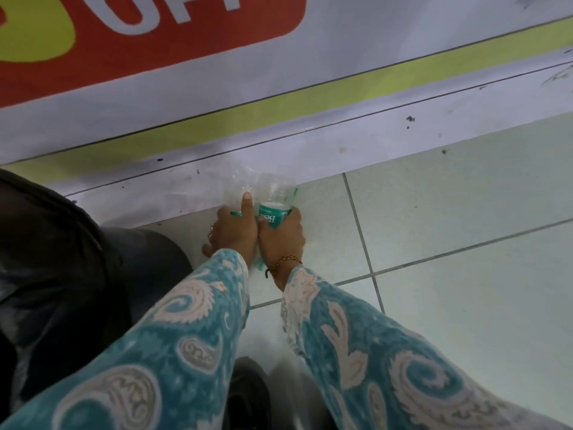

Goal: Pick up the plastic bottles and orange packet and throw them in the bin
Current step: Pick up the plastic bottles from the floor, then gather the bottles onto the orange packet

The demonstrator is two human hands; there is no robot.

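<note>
- Right hand: grip clamped on green-labelled plastic bottle.
- Left hand: grip closed on second clear bottle, forefinger extended.
- Both at wall base edge; open tiled floor rightward.

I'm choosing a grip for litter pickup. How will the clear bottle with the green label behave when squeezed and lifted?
The clear bottle with the green label looks empty, so probably very light. Its thin, crinkled-looking walls would likely buckle under the right hand. Smooth plastic may slip; the left hand beside it could steady it.
</note>
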